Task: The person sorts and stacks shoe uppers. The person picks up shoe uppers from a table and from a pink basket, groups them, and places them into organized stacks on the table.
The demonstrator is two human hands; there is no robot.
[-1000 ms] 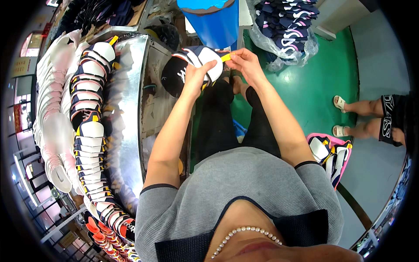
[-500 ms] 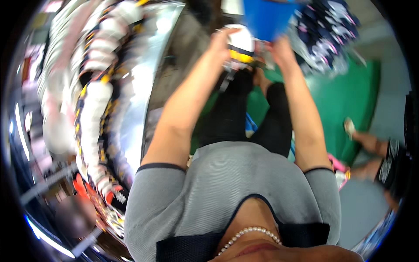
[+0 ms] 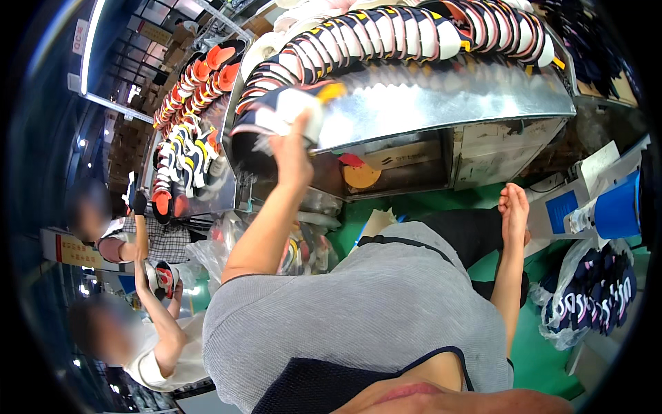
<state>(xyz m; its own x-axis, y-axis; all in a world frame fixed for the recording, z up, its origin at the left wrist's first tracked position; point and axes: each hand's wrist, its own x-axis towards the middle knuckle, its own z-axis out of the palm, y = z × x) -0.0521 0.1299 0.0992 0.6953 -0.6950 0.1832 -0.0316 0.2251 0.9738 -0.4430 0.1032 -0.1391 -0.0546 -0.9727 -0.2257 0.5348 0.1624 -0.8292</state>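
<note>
My left hand (image 3: 293, 162) is raised at the near edge of the metal-topped table and grips a shoe upper (image 3: 293, 110) in white, navy and yellow. Motion blurs that upper. Behind it, a long curved row of nested shoe uppers (image 3: 352, 38), white and navy with pink linings and yellow tabs, lies along the metal tabletop (image 3: 414, 100). My right hand (image 3: 514, 210) is down by my leg, to the right, its fingers curled in and nothing visible in them.
More uppers with orange linings (image 3: 200, 76) lie on a table at the left. Two people work there, one holding a shoe (image 3: 165, 276). Below the tabletop is an open shelf with a cardboard box (image 3: 407, 155). At right are a blue bin (image 3: 617, 207) and a bag of navy pieces (image 3: 589, 293).
My view has turned left toward the table. My hands, earlier close together near the blue bin, are now apart; the left has carried the upper to the table's edge.
</note>
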